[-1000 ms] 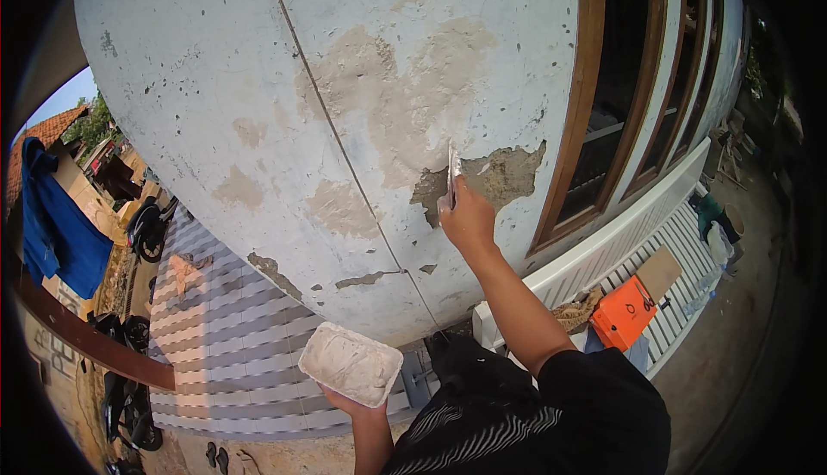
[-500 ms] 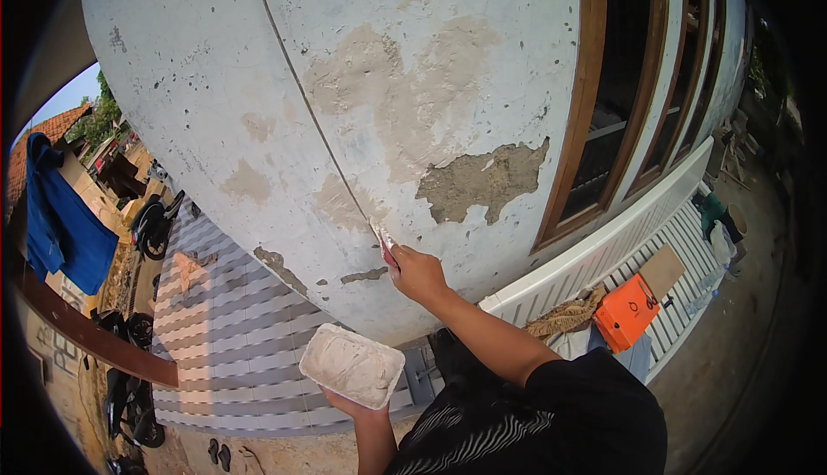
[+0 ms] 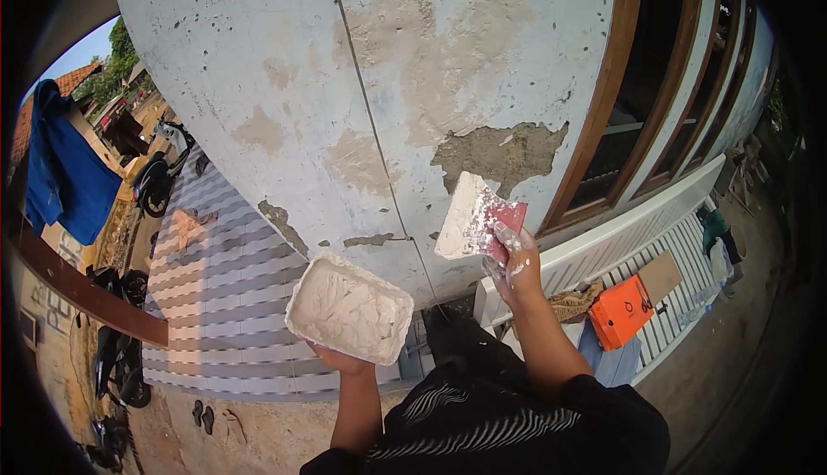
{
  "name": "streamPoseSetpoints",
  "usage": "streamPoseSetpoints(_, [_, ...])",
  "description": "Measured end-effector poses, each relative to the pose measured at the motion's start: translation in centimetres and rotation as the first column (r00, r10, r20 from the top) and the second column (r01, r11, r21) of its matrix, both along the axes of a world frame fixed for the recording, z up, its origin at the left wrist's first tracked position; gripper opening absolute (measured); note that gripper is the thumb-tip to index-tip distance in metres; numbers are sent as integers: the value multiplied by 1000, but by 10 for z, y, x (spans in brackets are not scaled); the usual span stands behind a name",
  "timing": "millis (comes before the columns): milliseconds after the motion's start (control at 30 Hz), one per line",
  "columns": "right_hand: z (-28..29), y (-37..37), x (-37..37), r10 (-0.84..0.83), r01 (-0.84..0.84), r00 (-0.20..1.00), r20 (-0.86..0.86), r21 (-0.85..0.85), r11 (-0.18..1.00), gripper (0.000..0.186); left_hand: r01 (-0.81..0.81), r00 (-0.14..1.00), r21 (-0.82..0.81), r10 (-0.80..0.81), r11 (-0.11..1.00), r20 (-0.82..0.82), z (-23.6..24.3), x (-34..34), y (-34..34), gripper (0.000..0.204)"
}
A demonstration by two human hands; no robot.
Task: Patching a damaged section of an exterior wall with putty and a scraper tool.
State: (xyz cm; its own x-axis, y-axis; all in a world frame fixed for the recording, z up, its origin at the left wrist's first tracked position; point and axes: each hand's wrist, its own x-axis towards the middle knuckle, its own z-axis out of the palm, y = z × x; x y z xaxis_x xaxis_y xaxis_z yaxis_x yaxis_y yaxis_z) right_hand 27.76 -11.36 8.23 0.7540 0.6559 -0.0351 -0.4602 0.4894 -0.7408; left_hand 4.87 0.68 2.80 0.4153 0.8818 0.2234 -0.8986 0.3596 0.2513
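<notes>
My left hand (image 3: 343, 360) holds a rectangular white tub (image 3: 297, 324) from below, its fingers mostly hidden under it. Pale, wet filler (image 3: 351, 304) covers the inside of the tub. In my right hand (image 3: 517, 268) is a red putty scraper (image 3: 505, 213), gripped by its back edge, the blade side loaded with the same filler. White smears coat the right fingers. Both hands are held off the wall (image 3: 319, 96), which is whitish with beige patches smoothed onto it. Bare grey-brown render (image 3: 508, 152) shows just above the scraper in a flaked spot.
A dark cord (image 3: 362, 87) runs down the wall. Brown-framed windows (image 3: 594, 96) are at the right, above a white slatted bench (image 3: 672, 311) bearing an orange box (image 3: 622, 313). Left lies a tiled floor (image 3: 224, 303); beyond it are a blue cloth (image 3: 69, 173) and motorcycles (image 3: 155, 178).
My right hand has come away from the wall beside the cord and moved right, turning the scraper so its filler-covered face shows. The tub sits slightly higher in view.
</notes>
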Motion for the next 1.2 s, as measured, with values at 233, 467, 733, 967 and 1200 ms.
streamPoseSetpoints(233, [22, -7, -54, -21, 5, 974, 227, 73, 997, 24, 11, 988, 423, -75, 906, 135, 7, 14, -1, 76])
streamPoseSetpoints(467, [26, -13, -79, 90, -126, 775, 626, 13, 992, 18, 92, 972, 453, -179, 887, 152, 10, 21, -3, 79])
streamPoseSetpoints(733, [28, -2, -72, 136, -140, 500, 855, -75, 987, 17, 192, 932, 494, -315, 848, 177, 15, 27, -4, 82])
streamPoseSetpoints(967, [21, 5, -73, 275, -291, 645, 713, -104, 951, 14, -11, 829, 49, 37, 999, -557, 54, 32, -28, 92])
streamPoseSetpoints(1200, [6, 14, -85, 417, -422, 833, 363, -69, 904, 20, 142, 956, 570, -261, 809, 133, 22, 39, 0, 80])
